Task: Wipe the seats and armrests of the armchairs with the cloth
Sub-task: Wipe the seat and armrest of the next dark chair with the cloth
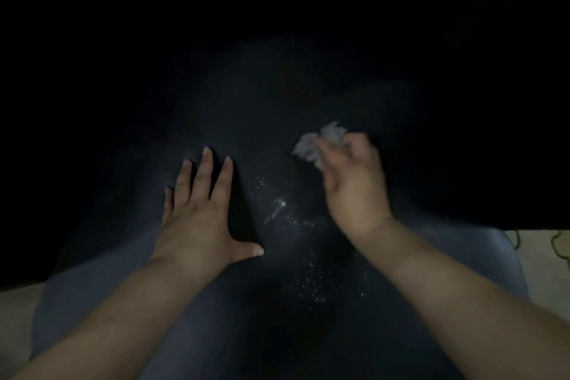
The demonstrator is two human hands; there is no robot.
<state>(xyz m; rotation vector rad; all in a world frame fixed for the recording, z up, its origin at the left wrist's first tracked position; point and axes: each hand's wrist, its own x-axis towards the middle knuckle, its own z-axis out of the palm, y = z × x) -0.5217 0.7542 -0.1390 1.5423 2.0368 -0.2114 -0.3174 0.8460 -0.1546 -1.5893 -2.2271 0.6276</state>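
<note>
no readable text or labels.

— That dark, blue-grey armchair seat [129, 296], is it leather?
— Looks like it: smooth, faintly glossy, speckled with pale crumbs [308, 256]
— And the small pale grey cloth [320, 145]?
— Soft, crumpled, matt fabric; blurred, so its weave is unclear

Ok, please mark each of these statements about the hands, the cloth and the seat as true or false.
1. The right hand grips the cloth. True.
2. The left hand holds a spray bottle. False: it lies flat on the seat with straight, spread fingers and holds nothing.
3. Small white specks lie on the dark seat between the two hands. True.
4. The cloth is spread flat over the seat. False: it is crumpled in the right hand.
</note>
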